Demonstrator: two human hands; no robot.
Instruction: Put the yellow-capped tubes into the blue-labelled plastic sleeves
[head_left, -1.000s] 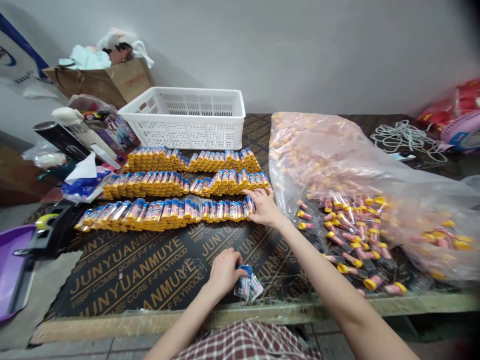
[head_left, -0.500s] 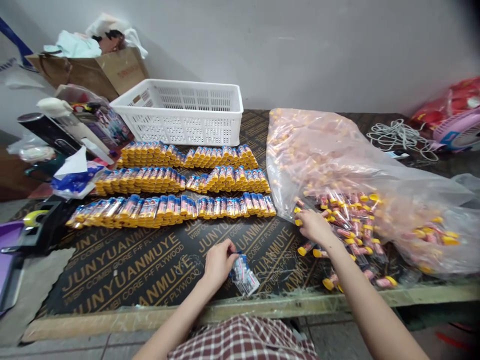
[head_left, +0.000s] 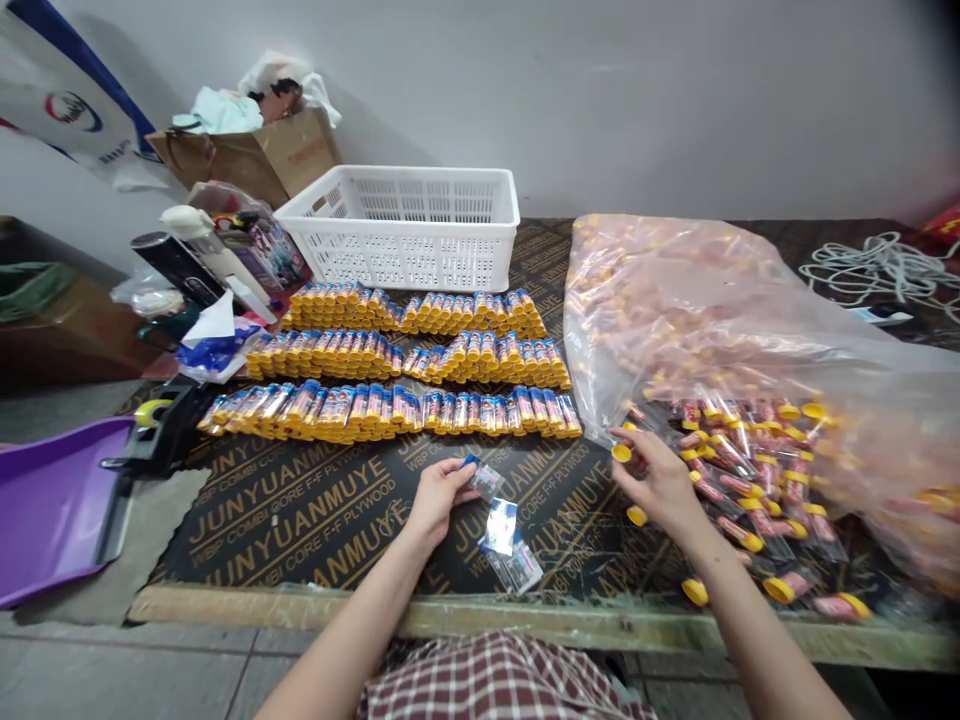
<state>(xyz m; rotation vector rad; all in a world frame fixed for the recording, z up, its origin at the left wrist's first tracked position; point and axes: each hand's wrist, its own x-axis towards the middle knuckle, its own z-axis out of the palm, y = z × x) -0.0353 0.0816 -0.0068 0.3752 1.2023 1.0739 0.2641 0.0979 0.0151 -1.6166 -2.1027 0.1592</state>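
Observation:
My left hand (head_left: pixel 444 497) pinches a small clear packet with a blue edge (head_left: pixel 486 480) above the dark board. More clear packets (head_left: pixel 511 560) lie just right of it, near the front edge. My right hand (head_left: pixel 651 472) has its thumb and fingers closed on a small tube with a yellow cap (head_left: pixel 622 453), whose body is mostly hidden. Right of that hand is a loose pile of pink tubes with yellow caps (head_left: pixel 739 455). Three rows of stacked tubes with blue tops and yellow bottoms (head_left: pixel 360 408) stand behind my left hand.
A white basket (head_left: pixel 405 240) stands behind the rows. A large clear bag of tubes (head_left: pixel 675 300) covers the right side. At the left are bottles (head_left: pixel 176 270), a tissue pack (head_left: pixel 214 350) and a purple dustpan (head_left: pixel 60 500). A white cable (head_left: pixel 874 265) lies back right.
My left hand has lifted one packet away from the others. My right hand has drawn back from the pile's edge with a yellow-capped tube. The view has shifted left.

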